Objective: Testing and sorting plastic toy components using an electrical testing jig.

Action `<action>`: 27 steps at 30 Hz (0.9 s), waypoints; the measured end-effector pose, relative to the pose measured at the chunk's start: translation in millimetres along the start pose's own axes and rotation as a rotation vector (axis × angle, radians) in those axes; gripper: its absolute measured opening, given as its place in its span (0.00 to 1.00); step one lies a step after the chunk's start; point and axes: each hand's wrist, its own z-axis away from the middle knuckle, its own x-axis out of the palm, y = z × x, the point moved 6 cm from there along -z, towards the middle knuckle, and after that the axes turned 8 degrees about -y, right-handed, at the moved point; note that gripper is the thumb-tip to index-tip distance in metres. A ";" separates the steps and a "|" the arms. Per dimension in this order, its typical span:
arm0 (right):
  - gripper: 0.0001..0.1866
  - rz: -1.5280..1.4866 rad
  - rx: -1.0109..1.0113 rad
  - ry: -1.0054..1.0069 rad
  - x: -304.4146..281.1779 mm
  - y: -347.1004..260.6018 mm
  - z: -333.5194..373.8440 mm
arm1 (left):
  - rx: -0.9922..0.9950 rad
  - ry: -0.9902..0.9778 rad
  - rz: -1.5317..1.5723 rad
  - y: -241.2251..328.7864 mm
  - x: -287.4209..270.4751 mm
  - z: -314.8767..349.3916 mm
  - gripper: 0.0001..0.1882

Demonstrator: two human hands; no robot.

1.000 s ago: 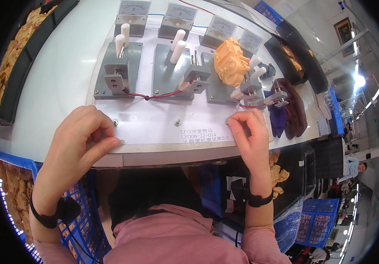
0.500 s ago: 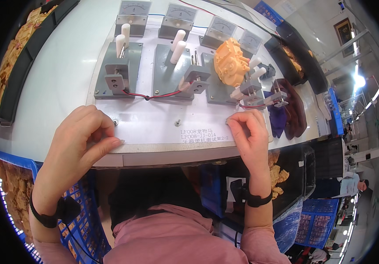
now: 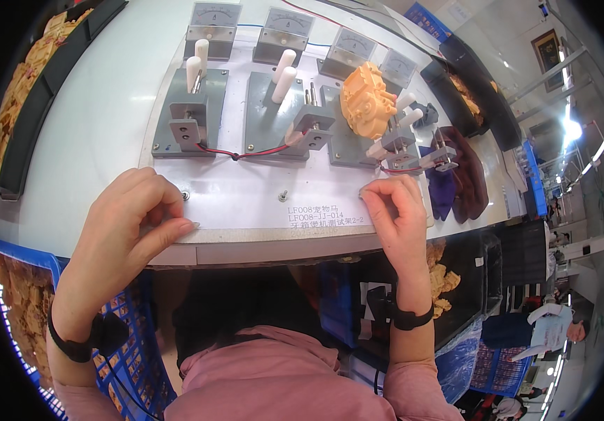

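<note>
My left hand (image 3: 130,217) rests curled on the near left corner of a pale test board (image 3: 246,193), thumb and fingers pinched at its edge by a screw. My right hand (image 3: 399,210) rests curled on the board's near right corner. Neither hand holds a loose object. On the board stand several grey clamp fixtures (image 3: 190,116) with white handles (image 3: 283,74) and red and black wires (image 3: 239,152). An orange plastic gearbox part (image 3: 366,99) sits in the third fixture, beyond my right hand.
Several grey dial meters (image 3: 212,24) line the board's far edge. Black trays with orange parts stand at far left (image 3: 28,77) and far right (image 3: 467,88). A purple cloth (image 3: 449,182) lies right of the board. Blue crates (image 3: 123,351) sit below the bench. A person walks at far right (image 3: 547,326).
My hands and the board have not moved. The person in the background at far right has walked lower in the view.
</note>
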 end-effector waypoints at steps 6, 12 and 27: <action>0.03 0.002 -0.007 -0.004 -1.0 -2.0 -1.2 | -0.002 0.001 0.002 0.0 -1.5 1.3 0.09; 0.04 -0.004 -0.010 0.008 -1.2 -5.0 -1.3 | 0.008 0.002 -0.013 0.0 -2.2 0.7 0.09; 0.06 0.019 -0.093 0.089 -6.7 -5.5 1.1 | -0.036 -0.017 0.006 1.4 0.5 -1.7 0.09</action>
